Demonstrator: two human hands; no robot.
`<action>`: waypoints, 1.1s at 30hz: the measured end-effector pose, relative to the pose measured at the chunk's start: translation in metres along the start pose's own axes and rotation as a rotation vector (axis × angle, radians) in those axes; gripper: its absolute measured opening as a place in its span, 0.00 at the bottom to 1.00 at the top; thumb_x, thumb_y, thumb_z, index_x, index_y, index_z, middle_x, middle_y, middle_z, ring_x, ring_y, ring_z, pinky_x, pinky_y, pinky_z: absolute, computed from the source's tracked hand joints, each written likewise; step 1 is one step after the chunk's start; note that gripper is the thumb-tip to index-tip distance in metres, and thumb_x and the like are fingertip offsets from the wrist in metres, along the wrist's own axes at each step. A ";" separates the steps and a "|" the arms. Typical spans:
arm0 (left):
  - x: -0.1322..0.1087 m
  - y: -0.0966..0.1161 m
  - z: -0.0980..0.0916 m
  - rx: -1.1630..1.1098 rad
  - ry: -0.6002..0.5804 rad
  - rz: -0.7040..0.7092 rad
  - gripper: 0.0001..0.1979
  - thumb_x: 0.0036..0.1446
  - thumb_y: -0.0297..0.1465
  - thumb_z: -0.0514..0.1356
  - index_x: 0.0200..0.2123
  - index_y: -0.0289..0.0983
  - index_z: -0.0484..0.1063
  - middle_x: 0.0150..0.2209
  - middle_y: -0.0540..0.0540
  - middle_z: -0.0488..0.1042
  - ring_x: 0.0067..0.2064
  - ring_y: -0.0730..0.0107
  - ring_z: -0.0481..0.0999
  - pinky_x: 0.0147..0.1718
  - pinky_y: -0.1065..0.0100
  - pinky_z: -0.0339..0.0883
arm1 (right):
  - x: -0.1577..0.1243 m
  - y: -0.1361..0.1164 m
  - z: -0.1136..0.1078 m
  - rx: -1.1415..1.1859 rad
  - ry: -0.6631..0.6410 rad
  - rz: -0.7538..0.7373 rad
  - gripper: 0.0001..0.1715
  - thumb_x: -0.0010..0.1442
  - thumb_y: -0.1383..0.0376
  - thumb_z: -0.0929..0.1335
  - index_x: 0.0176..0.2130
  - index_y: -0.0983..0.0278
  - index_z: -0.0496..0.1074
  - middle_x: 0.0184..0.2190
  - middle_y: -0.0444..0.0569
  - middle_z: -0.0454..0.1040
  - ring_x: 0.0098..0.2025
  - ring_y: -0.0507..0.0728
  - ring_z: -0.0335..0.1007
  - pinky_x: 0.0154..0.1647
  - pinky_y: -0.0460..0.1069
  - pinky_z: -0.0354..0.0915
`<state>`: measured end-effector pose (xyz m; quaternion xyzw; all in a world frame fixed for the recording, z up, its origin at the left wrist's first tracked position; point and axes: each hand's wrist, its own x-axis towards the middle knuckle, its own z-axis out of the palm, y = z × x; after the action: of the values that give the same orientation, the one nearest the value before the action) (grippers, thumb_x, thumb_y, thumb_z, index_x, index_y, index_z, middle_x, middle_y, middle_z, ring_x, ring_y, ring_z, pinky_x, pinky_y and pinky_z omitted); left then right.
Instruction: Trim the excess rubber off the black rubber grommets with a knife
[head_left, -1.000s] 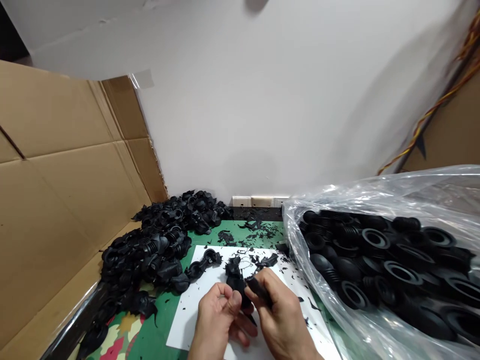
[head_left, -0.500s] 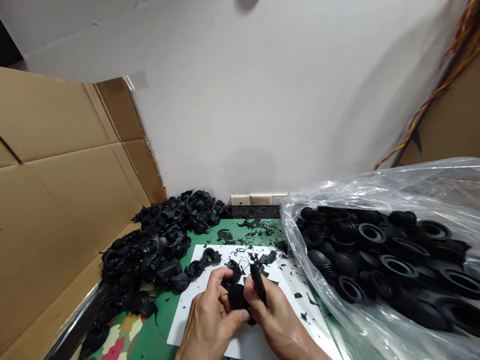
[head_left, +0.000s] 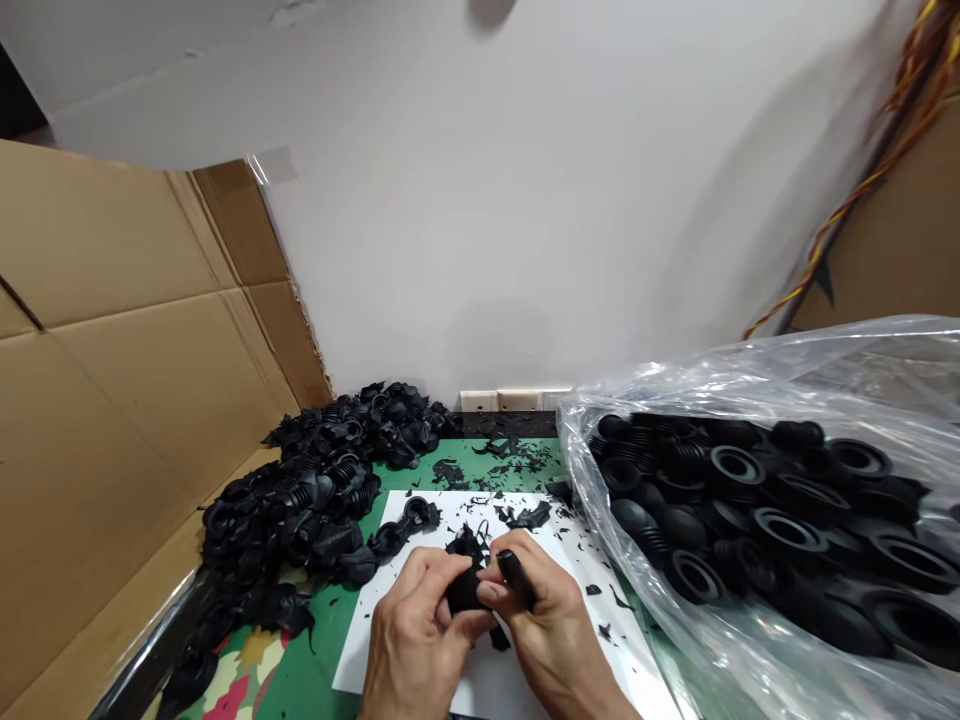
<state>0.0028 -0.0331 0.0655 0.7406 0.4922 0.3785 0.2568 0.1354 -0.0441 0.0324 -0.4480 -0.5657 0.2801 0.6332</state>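
low at six o'clock, a black piece (head_left: 463, 592) over white paper (head_left: 361, 650)
left hand (head_left: 414, 625) grip pinches it; right hand (head_left: 553, 612) grip wraps a black handle (head_left: 515, 575); clear bag (head_left: 591, 508) at four o'clock.

The left hand (head_left: 411, 628) is bare; so is the right hand (head_left: 551, 612), with the wrist (head_left: 592, 688) just behind it also bare
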 end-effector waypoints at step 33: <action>-0.007 -0.001 -0.004 -0.519 0.009 -0.296 0.14 0.39 0.20 0.64 0.33 0.37 0.77 0.23 0.53 0.71 0.26 0.72 0.68 0.26 0.73 0.63 | 0.008 -0.023 -0.001 0.034 -0.328 0.248 0.16 0.57 0.55 0.61 0.25 0.64 0.65 0.22 0.44 0.64 0.25 0.54 0.57 0.25 0.47 0.56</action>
<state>-0.0023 -0.0389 0.0655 0.5688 0.4826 0.4536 0.4876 0.1344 -0.0481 0.0566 -0.4519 -0.5969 0.4347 0.5005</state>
